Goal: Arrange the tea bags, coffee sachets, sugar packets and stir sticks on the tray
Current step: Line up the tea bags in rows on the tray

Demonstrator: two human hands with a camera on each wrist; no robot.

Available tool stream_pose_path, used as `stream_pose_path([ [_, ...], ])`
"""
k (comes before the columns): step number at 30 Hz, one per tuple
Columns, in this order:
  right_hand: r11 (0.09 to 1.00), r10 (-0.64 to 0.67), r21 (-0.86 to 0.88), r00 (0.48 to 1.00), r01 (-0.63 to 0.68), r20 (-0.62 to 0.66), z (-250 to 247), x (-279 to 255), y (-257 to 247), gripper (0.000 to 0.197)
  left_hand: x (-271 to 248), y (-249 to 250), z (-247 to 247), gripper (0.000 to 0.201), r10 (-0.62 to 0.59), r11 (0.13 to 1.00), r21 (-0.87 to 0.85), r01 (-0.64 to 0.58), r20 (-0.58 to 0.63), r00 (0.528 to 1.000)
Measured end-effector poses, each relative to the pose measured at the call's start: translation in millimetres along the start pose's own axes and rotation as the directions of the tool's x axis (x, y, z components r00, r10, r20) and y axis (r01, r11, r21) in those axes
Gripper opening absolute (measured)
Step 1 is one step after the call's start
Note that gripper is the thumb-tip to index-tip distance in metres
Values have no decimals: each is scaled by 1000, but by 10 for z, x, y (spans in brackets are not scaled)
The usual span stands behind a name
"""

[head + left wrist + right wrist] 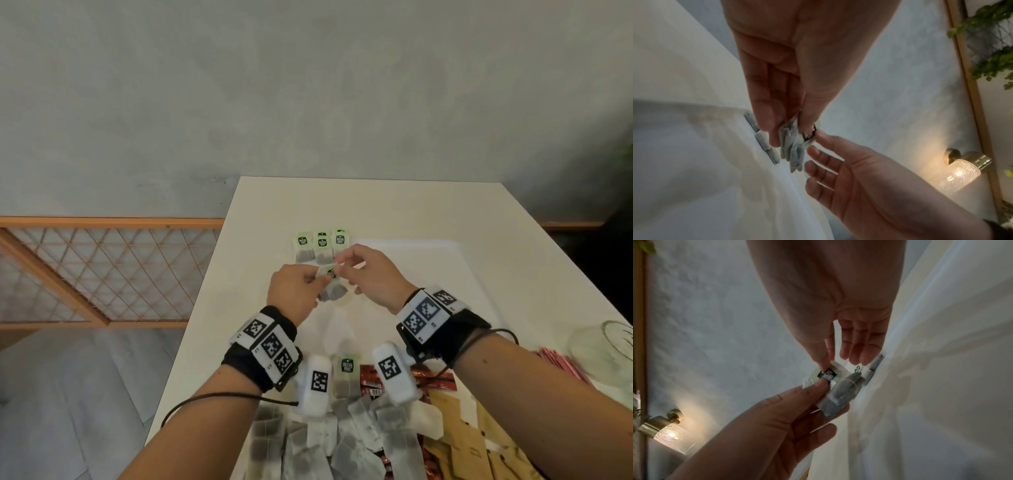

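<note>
**Both hands pinch one tea bag above the tray**

At the tray's far left corner lie three laid-out tea bags in a row, green tags up; a fourth tag seems to peek from under the middle one, though that count is not certain. Just nearer, the left hand pinches the held tea bag between thumb and fingers, the other fingers curled under it. The right hand meets it from the right, thumb and forefinger pinching the bag's tag, remaining fingers loosely spread. The bag hangs clear of the tray. Along the desk's near edge sit the loose tea bags, too overlapped to count, then red sachets, brown packets, red sticks and a glass jar at the right edge.
</note>
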State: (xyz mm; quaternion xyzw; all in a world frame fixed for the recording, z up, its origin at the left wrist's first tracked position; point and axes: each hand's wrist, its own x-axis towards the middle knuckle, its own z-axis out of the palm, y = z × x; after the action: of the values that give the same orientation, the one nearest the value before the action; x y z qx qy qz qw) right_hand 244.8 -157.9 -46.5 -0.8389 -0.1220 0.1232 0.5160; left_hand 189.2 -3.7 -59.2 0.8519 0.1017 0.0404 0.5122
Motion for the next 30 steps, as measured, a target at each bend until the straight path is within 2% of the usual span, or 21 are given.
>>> stream_pose_path([
  [4, 999, 3, 35, 1000, -4, 27, 61, 123, 63, 5, 94, -83, -69, 31, -52, 998, -30, 51, -26, 998],
  [8, 997, 70, -15, 996, -70, 61, 194, 345, 191, 6, 257, -271, -253, 38, -31, 990, 135, 46, -116, 993],
  [10, 995, 73, -73, 997, -71, 22, 275, 502, 243, 6, 312, -323, -327, 37, -24, 987, 152, 46, -141, 990],
  [14, 987, -1, -161, 998, -10, -67, 417, 793, 226, 4, 357, -323, -393, 29, -60, 997, 29, 65, -165, 984],
  [19, 980, -20, -196, 989, -9, -146, 553, 1025, 165, 7, 439, -415, -396, 29, -91, 996, 4, 93, -165, 982],
  [23, 979, -11, -205, 988, -21, -155, 549, 1120, 145, 8, 449, -438, -408, 18, -168, 970, -202, 131, -176, 970],
  [25, 986, -4, -166, 986, -24, -168, 528, 1126, 136, 11, 457, -440, -417, 16, -211, 942, -299, 153, -170, 963],
  [28, 999, -34, -19, 982, 31, -187, 480, 1044, 72, 14, 483, -431, -408, 15, -197, 933, -336, 130, -174, 965],
  [30, 994, -48, 95, 996, 54, -70, 448, 922, 8, 13, 484, -373, -377, 14, -167, 932, -350, 99, -170, 971],
])
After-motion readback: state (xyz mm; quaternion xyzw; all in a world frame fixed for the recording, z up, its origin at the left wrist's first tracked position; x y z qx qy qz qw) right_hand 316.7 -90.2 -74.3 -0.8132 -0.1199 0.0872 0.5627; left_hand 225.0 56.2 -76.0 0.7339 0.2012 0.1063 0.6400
